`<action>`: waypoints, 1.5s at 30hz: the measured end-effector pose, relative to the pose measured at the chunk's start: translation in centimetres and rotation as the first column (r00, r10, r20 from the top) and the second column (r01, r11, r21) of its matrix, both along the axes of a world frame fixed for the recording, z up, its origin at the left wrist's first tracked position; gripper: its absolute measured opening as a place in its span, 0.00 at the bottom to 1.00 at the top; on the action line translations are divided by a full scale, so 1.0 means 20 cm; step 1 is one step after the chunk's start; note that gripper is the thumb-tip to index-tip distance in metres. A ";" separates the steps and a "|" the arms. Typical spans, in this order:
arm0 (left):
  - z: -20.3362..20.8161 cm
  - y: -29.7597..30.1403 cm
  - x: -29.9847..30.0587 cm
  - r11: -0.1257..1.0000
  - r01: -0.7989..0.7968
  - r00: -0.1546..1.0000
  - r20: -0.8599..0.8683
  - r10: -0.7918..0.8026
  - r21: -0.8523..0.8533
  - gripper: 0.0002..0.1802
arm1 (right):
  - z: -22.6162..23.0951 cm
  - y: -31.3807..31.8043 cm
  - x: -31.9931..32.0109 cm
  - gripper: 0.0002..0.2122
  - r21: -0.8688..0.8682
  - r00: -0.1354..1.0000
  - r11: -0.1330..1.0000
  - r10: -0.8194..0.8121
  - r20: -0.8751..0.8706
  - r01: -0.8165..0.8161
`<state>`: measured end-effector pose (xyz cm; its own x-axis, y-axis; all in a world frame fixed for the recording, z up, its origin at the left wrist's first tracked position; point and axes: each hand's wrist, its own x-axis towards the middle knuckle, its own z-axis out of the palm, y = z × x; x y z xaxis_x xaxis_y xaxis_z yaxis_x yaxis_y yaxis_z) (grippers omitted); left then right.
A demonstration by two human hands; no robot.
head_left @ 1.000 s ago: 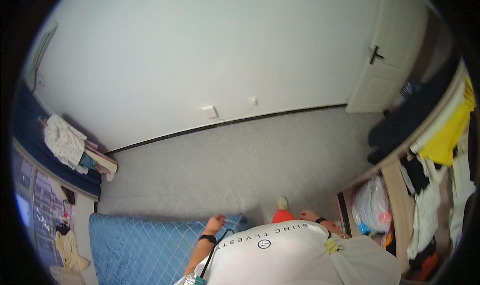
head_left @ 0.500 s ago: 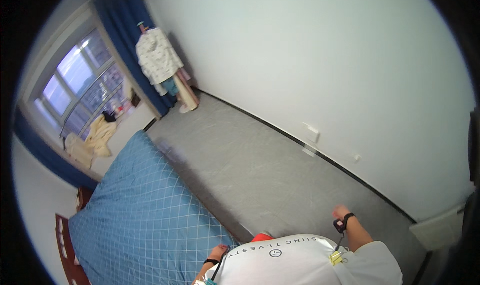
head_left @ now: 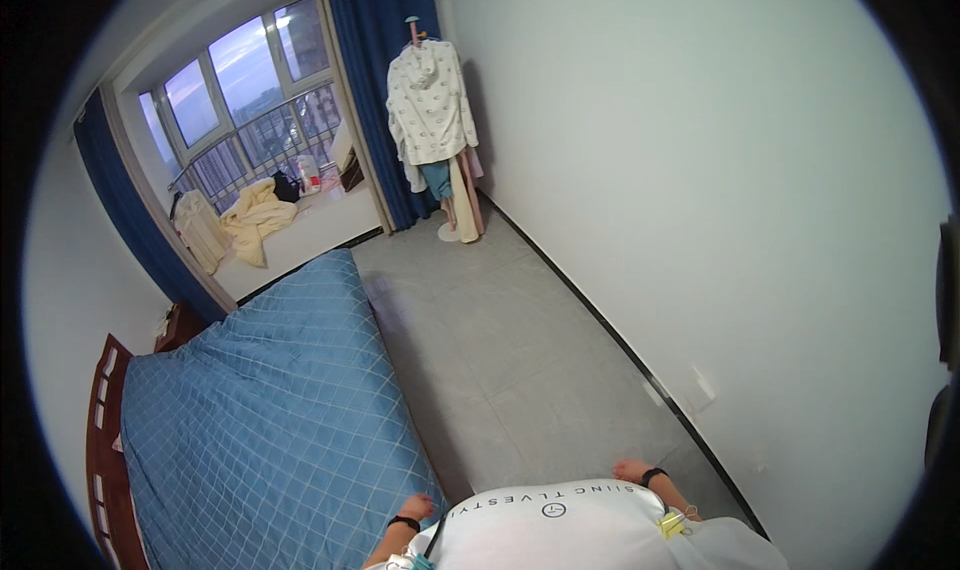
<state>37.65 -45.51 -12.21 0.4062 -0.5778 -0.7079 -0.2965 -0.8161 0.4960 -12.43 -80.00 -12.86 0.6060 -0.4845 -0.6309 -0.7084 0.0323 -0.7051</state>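
My left hand (head_left: 416,507) hangs low over the near right edge of the bed, beside the blue checked bedcover (head_left: 270,390); it holds nothing that I can see, its fingers loosely open. On the other side of my white shirt (head_left: 560,530), my right hand (head_left: 630,468) is held out above the grey floor (head_left: 490,370), also without anything visible in it and with loosely open fingers. Both wrists wear dark bands. A yellow clip (head_left: 671,525) is fixed to the shirt on the right, and a teal clip (head_left: 422,563) on the left.
A clothes stand (head_left: 447,232) with a white patterned hooded top (head_left: 432,100) stands in the far corner by a blue curtain (head_left: 385,80). Cream cloth (head_left: 258,215) lies on the windowsill (head_left: 320,220). A wooden headboard (head_left: 105,420) is at left; a white wall (head_left: 640,170) runs along the right.
My view has turned left, so the window and clothes stand sit further right and more upright. The right hand has swung inward and down; the left hand shows more fully beside the bed.
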 end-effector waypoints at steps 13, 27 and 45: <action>-0.13 -1.26 0.91 0.953 0.251 0.950 0.231 -0.209 -0.168 0.16 | -0.26 -1.72 0.82 0.09 -0.444 0.935 0.826 0.340 -0.098 -0.347; -0.32 -1.55 1.72 0.922 -0.357 0.924 0.203 0.325 0.148 0.17 | 0.56 -3.15 4.10 0.10 0.115 0.836 0.993 -0.053 0.546 -0.012; 0.02 -3.42 4.69 0.805 -0.538 0.811 0.104 0.575 -0.250 0.15 | 0.11 -4.34 5.40 0.11 0.206 0.965 0.944 -0.260 -0.024 0.259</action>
<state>131.52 -113.97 -11.88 0.8019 -0.3354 -0.4945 0.0858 -0.7544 0.6507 95.51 -166.89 -10.60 0.4789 -0.4854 -0.7315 -0.6536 0.3591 -0.6662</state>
